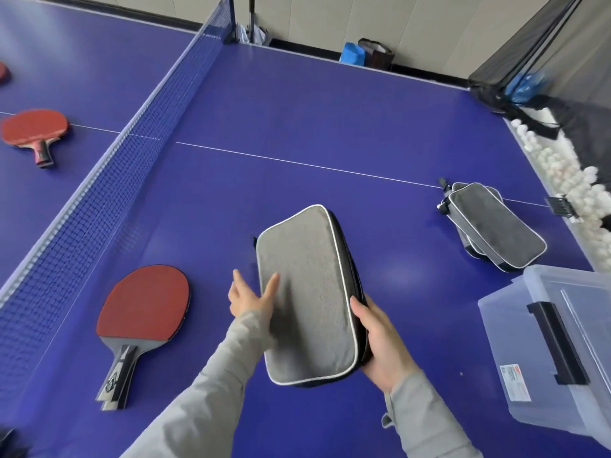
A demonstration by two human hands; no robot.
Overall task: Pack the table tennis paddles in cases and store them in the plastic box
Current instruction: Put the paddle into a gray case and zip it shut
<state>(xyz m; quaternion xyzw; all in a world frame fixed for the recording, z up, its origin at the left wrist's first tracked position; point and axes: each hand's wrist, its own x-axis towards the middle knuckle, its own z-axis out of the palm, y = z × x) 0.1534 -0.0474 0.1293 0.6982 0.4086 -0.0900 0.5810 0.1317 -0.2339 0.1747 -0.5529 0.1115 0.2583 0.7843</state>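
A grey paddle case (307, 292) with white piping is held above the blue table. My right hand (383, 342) grips its lower right edge. My left hand (251, 299) touches the case's left side with straight fingers. To the left of it, red paddles (142, 309) lie stacked on the table with their handles toward me. More grey cases (492, 226) lie stacked at the right. The clear plastic box (562, 345), with a black latch, stands at the table's right front corner. Beyond the net lies another red paddle (34, 128).
The net (109, 180) runs diagonally across the table on the left. A red paddle edge (3, 74) shows at the far left. White balls (562, 166) fill a catch net along the right edge. Bags stand on the floor by the far wall.
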